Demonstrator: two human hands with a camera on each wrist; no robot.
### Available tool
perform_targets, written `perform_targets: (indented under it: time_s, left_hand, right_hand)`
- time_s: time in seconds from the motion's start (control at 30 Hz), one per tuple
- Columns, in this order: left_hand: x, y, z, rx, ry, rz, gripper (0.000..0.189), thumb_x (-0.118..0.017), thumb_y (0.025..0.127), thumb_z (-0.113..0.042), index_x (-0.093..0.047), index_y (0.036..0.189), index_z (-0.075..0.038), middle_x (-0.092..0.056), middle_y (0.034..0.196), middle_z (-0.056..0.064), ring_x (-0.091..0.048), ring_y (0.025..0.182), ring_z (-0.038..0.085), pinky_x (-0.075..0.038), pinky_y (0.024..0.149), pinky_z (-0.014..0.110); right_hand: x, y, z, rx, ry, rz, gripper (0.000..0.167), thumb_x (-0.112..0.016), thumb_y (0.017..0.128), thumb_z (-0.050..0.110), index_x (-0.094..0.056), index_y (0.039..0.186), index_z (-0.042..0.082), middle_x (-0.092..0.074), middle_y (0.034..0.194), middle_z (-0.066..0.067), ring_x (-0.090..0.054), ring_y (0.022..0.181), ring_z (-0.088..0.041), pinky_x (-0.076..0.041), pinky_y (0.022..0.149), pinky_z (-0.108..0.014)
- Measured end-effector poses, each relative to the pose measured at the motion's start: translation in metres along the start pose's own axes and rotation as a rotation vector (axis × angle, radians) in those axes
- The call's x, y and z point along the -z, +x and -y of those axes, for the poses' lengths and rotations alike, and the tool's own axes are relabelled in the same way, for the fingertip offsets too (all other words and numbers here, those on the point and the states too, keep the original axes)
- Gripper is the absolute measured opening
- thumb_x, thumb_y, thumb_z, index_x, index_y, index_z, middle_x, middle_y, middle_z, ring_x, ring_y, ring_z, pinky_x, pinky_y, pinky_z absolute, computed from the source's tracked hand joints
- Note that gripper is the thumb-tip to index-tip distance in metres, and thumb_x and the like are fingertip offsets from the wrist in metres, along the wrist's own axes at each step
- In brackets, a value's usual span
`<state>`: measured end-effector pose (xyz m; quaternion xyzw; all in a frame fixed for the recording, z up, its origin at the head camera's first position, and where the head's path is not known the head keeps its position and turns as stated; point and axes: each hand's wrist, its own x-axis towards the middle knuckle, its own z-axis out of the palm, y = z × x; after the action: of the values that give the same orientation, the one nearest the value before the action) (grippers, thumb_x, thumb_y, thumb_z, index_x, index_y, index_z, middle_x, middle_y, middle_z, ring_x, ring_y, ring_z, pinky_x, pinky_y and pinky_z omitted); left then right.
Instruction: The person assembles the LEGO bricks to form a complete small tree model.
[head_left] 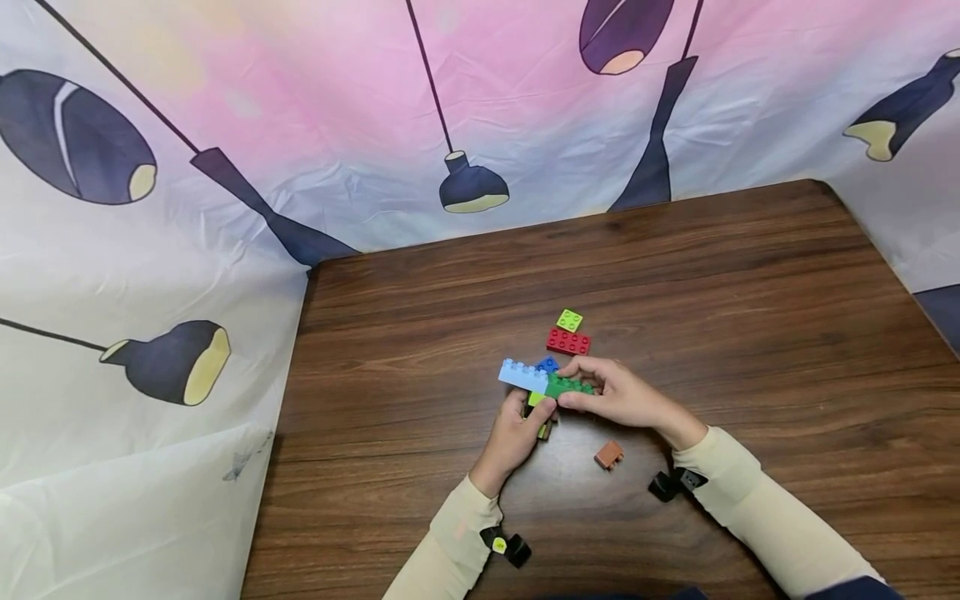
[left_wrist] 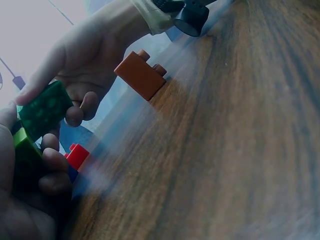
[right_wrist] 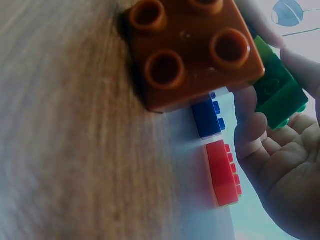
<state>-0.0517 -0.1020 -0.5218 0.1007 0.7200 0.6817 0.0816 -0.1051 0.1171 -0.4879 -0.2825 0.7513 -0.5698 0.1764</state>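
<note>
Orange brick [right_wrist: 192,50] sits nearest, five o'clock from the green brick [head_left: 567,386] the right hand [head_left: 618,396] pinches; the left hand [head_left: 513,437] grips a lime brick [head_left: 536,399]. I judge joining underway, needing firm pressing.

The sleeves [head_left: 761,508] are cream; dark navy cloth [head_left: 858,589] meets the right one. Each sleeve bears a small black camera [head_left: 518,551]; a yellow-green marking [head_left: 498,545] sits beside the left one.

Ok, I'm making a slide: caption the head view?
Left grip on a lime brick, right grip on a green brick; an orange brick lies on the table.
</note>
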Motion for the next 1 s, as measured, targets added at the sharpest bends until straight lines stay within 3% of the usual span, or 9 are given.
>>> perform_targets:
  time_s: [0.07,0.3,0.5,0.73,0.8,1.0]
  left_hand:
    - [0.000,0.000,0.000,0.000,-0.002,-0.002,0.033,-0.062,0.109,-0.021,-0.059,0.128,0.005,-0.065,0.093,0.028,-0.059,0.080,0.012,-0.050,0.072,0.021]
    - [0.000,0.000,0.001,0.005,0.034,-0.025,0.042,-0.064,0.108,-0.025,-0.058,0.139,0.002,-0.067,0.099,0.010,-0.061,0.091,0.009,-0.051,0.086,0.023]
    - [0.000,-0.001,-0.001,0.008,0.004,-0.009,0.038,-0.063,0.109,-0.026,-0.059,0.130,0.005,-0.066,0.092,0.023,-0.060,0.081,0.010,-0.050,0.074,0.021]
    - [0.000,-0.001,-0.001,-0.016,-0.044,-0.005,0.036,-0.062,0.109,-0.021,-0.058,0.130,0.007,-0.063,0.087,0.019,-0.057,0.068,0.010,-0.049,0.064,0.021]
    - [0.000,0.000,-0.001,-0.024,-0.073,0.007,0.037,-0.060,0.109,-0.022,-0.058,0.129,0.008,-0.062,0.084,0.023,-0.058,0.065,0.011,-0.050,0.062,0.021]
    - [0.001,0.000,-0.001,-0.063,-0.152,0.060,0.039,-0.055,0.112,-0.027,-0.062,0.107,0.012,-0.060,0.075,0.039,-0.064,0.062,0.010,-0.051,0.063,0.019]
  right_hand:
    - [0.000,0.000,0.000,0.003,0.003,0.003,0.022,-0.075,0.100,0.012,-0.071,0.121,0.008,-0.076,0.104,-0.001,-0.060,0.073,-0.011,-0.049,0.063,-0.027]
    - [-0.002,0.000,-0.003,0.042,0.005,0.015,0.026,-0.077,0.097,0.009,-0.069,0.122,0.009,-0.075,0.109,-0.001,-0.069,0.091,-0.015,-0.056,0.077,-0.030]
    - [-0.003,0.001,-0.002,0.024,-0.009,0.007,0.022,-0.075,0.099,0.011,-0.069,0.120,0.008,-0.076,0.105,0.000,-0.070,0.088,-0.014,-0.056,0.075,-0.030]
    - [-0.001,0.001,-0.003,0.043,-0.036,0.030,0.026,-0.078,0.097,0.012,-0.067,0.121,0.010,-0.076,0.104,0.003,-0.068,0.085,-0.013,-0.053,0.070,-0.030]
    - [0.001,0.001,-0.002,0.047,-0.042,0.034,0.027,-0.079,0.097,0.013,-0.067,0.121,0.011,-0.075,0.103,0.003,-0.068,0.085,-0.013,-0.054,0.070,-0.031]
    - [0.012,0.002,0.004,0.072,-0.096,0.068,0.026,-0.077,0.098,0.015,-0.072,0.123,0.009,-0.076,0.100,0.002,-0.068,0.074,-0.013,-0.056,0.067,-0.032]
